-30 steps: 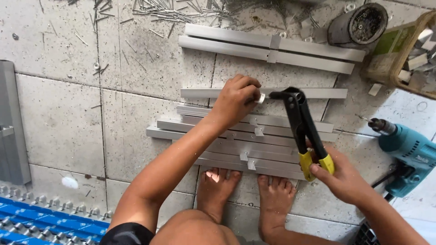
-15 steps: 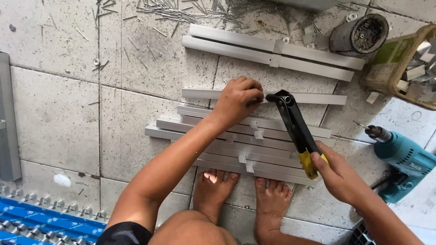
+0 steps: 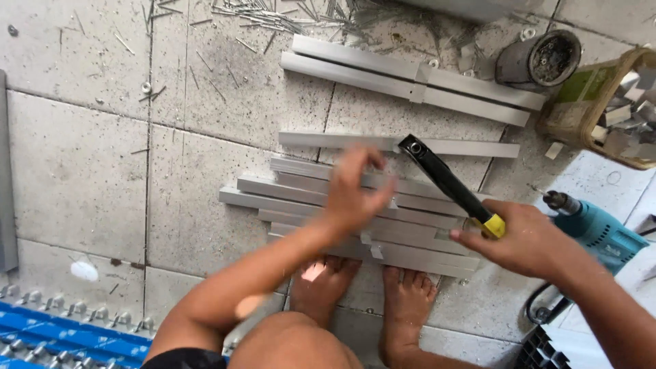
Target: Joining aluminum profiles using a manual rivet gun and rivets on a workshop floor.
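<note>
Two bare hands work over a stack of aluminium bars (image 3: 328, 198) lying on the tiled floor (image 3: 89, 157). The right hand (image 3: 529, 242) is closed around the yellow-tipped handles of a black rivet tool (image 3: 447, 183), gripping it near the handle ends; the tool slants up and to the left, with its head (image 3: 412, 146) resting at the single aluminium bar (image 3: 328, 140) that lies just beyond the stack. The left hand (image 3: 355, 191) hangs over the middle of the stack, fingers loosely spread; it is blurred, so whether it touches the bars or holds anything small cannot be told. Both bare feet (image 3: 369, 290) stand at the near edge of the stack.

Farther away on the floor lie two longer joined aluminium bars (image 3: 383, 72), set at a slight slant, and past them a scatter of thin metal pins (image 3: 273, 17). A grey cylindrical container (image 3: 540, 58) lies on its side at the upper right, next to a woven basket (image 3: 594, 116) holding small metal pieces. A teal power drill (image 3: 598, 229) lies just beside the right hand, its dark cord (image 3: 543, 307) looping below. Blue plastic trays (image 3: 61, 338) with small fittings sit at the lower left.
</note>
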